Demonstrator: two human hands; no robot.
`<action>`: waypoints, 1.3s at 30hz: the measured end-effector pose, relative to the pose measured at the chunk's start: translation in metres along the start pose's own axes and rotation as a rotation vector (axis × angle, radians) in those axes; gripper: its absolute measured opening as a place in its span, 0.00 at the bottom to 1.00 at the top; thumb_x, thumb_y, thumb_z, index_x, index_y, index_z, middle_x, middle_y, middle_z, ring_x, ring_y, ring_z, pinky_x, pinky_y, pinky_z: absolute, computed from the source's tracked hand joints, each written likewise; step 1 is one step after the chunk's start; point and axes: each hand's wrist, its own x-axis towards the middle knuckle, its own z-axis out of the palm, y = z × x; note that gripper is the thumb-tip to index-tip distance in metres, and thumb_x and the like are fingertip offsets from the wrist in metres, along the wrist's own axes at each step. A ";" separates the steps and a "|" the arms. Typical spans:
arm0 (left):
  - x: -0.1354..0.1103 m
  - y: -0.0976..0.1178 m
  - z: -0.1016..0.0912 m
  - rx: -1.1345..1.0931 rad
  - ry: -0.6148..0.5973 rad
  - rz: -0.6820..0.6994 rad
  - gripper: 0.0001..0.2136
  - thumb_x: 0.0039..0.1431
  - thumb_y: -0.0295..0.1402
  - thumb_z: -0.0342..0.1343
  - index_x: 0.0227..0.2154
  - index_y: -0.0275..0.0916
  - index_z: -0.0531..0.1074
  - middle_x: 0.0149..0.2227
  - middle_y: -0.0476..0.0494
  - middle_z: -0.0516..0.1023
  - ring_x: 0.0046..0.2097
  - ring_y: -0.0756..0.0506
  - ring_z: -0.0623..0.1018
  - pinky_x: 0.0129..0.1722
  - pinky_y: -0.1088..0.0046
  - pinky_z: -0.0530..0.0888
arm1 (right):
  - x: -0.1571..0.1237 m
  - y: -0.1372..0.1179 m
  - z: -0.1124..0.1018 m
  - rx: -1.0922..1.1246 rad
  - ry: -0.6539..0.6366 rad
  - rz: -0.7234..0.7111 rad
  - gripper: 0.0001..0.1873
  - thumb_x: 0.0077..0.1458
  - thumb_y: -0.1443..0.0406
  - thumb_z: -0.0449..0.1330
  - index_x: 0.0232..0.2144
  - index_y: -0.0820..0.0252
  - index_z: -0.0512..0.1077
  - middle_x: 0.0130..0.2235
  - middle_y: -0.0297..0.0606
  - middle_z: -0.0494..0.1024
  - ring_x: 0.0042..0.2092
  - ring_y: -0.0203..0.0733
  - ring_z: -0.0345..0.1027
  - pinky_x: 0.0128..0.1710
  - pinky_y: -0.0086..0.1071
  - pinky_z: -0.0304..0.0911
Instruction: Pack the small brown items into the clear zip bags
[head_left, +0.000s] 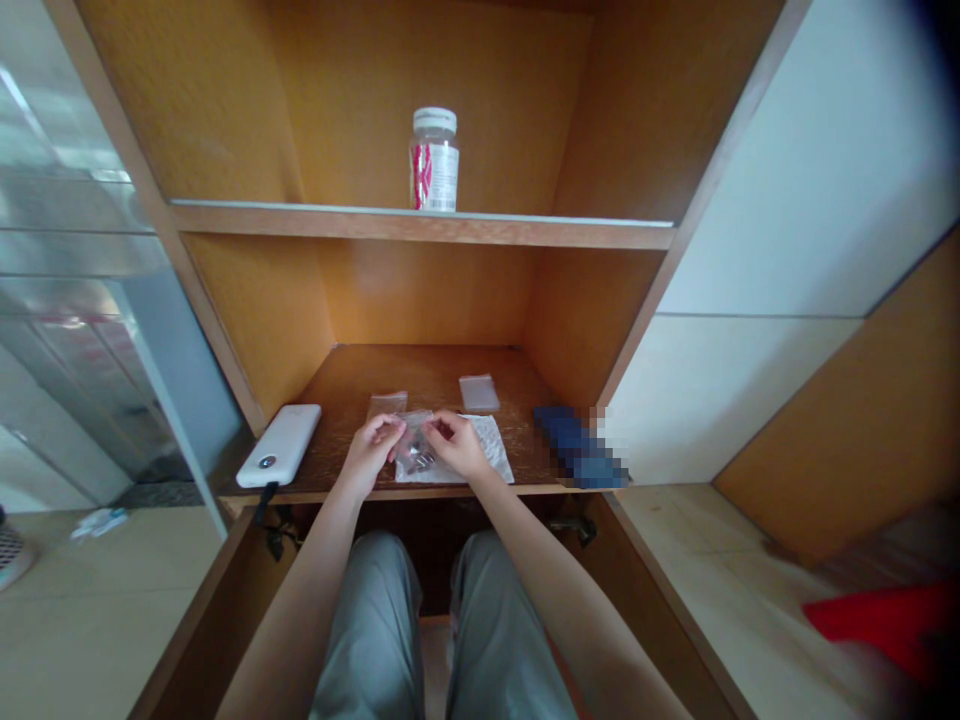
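Grey-green trousers [435, 620] cover the knees of a seated person, directly below the camera, with both bare forearms reaching forward over them to a brown wooden shelf [360, 385] inside an orange-brown wooden cabinet [427, 290]. At far left on that shelf lies a white rectangular power bank [279, 445] with a black cable [264, 505] hanging over the front edge. Next comes a small flat clear plastic packet [388, 405], just behind the left hand [370, 455]. That hand and the right hand [456, 445] are close together, their fingers pinching opposite sides of a crumpled clear plastic bag [414, 445] holding small dark items, too small to identify. The bag sits above a sheet of white textured paper [487, 448], with another small clear square packet [478, 393] behind it. Further right lies a blue oblong object [570, 445], partly pixelated. Above, on a higher wooden shelf [420, 226], stands a clear plastic jar [434, 160] with a white lid and a pink-and-white label.
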 end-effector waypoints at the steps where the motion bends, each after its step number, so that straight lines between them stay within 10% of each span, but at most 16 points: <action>1: 0.000 0.000 0.000 -0.008 0.002 0.001 0.13 0.44 0.42 0.58 0.28 0.37 0.67 0.23 0.51 0.70 0.20 0.53 0.69 0.18 0.78 0.59 | 0.000 0.000 0.000 0.004 0.005 0.002 0.09 0.51 0.63 0.51 0.24 0.60 0.68 0.22 0.31 0.68 0.24 0.32 0.60 0.24 0.26 0.55; 39: 0.000 -0.007 -0.004 0.008 -0.019 0.003 0.16 0.48 0.42 0.56 0.33 0.33 0.75 0.23 0.43 0.76 0.24 0.49 0.72 0.22 0.75 0.61 | 0.002 0.005 0.000 0.110 0.076 0.042 0.10 0.53 0.63 0.50 0.26 0.60 0.68 0.26 0.35 0.72 0.29 0.35 0.65 0.28 0.27 0.58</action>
